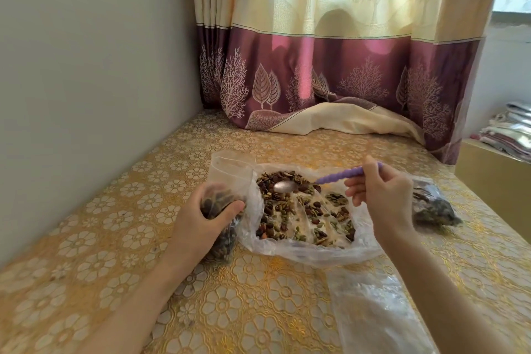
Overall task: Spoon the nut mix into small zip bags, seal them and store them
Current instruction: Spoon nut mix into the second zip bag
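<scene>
Fingers of the left hand [201, 217] curl round a small zip bag [227, 181] partly filled with nuts, held upright on the table [115, 238] with its open mouth uppermost. Just right of it lies a spread plastic sheet [301, 250] carrying the loose nut mix [301, 210]. The right hand [382, 195] pinches the purple handle of a spoon [316, 179], its metal bowl resting among the nuts. Farther right sits a filled bag [434, 205]; an empty bag [373, 310] lies nearer the person.
</scene>
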Motion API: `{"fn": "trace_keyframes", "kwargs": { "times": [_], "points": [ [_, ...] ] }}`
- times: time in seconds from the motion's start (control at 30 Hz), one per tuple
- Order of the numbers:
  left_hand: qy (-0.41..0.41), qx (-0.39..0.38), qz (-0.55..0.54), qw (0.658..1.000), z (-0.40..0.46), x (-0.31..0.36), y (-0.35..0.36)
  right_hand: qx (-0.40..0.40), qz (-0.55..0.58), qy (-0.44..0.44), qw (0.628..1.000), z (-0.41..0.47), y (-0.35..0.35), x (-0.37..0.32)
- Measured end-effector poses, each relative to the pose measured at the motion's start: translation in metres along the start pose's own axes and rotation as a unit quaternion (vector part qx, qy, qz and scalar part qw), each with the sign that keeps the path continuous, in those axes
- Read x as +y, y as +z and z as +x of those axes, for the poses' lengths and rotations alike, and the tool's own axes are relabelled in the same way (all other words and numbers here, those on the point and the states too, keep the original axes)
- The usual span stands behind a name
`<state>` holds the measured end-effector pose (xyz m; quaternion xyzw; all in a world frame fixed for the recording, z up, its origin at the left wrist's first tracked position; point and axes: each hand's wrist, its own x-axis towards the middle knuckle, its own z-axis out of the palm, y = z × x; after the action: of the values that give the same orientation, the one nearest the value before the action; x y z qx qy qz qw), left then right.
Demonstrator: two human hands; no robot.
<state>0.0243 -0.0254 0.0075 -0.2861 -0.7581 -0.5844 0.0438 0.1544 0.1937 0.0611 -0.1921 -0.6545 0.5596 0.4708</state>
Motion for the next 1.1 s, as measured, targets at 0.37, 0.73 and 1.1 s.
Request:
{"fn": "trace_keyframes", "kwargs": {
  "times": [0.37,0.73,1.1],
  "points": [
    [0.011,0.004,0.022,1.0,0.0,0.002,0.0,0.013,0.026,0.118,0.993,0.001,-0.005,0.029],
    [0.007,0.0,0.024,1.0,-0.002,0.004,-0.001,0.016,0.046,0.091,0.995,-0.004,0.006,0.028],
    [0.008,-0.006,0.032,0.999,-0.002,0.004,0.001,-0.05,0.029,0.066,0.996,-0.016,0.015,0.023]
  ]
}}
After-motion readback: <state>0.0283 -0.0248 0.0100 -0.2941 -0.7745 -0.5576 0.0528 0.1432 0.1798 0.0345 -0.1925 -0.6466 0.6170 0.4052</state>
